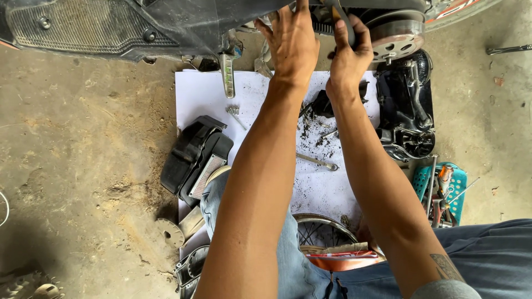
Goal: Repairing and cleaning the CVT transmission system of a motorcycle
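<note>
- Top centre of the frame: the left hand (pixel 292 41) lies flat with fingers spread against the scooter's engine side (pixel 327 25), gripping nothing.
- Just to its right, the right hand (pixel 348 52) is closed tight around a dark tool handle (pixel 344 25) that points up into the engine; the tool's tip is cut off at the top edge.
- Right beside that fist sits the round metal clutch drum (pixel 396 36), nearly touching the knuckles, so there is little room on that side.
- Below the hands, the white sheet (pixel 202 94) on the floor is speckled with black grit, with a spanner (pixel 317 161) and loose bolts (pixel 234 112) lying free in the middle.
- Left edge of the sheet: a black air-filter housing (pixel 194 158). Right edge: a black engine cover (pixel 407 108) and a teal basket (pixel 454 191) of tools.
- Both forearms cross the centre and hide much of the sheet.
- Bottom centre, a spoked wheel (pixel 321 230) is half hidden behind the jeans.
- Open concrete floor (pixel 72 166) fills the left.
</note>
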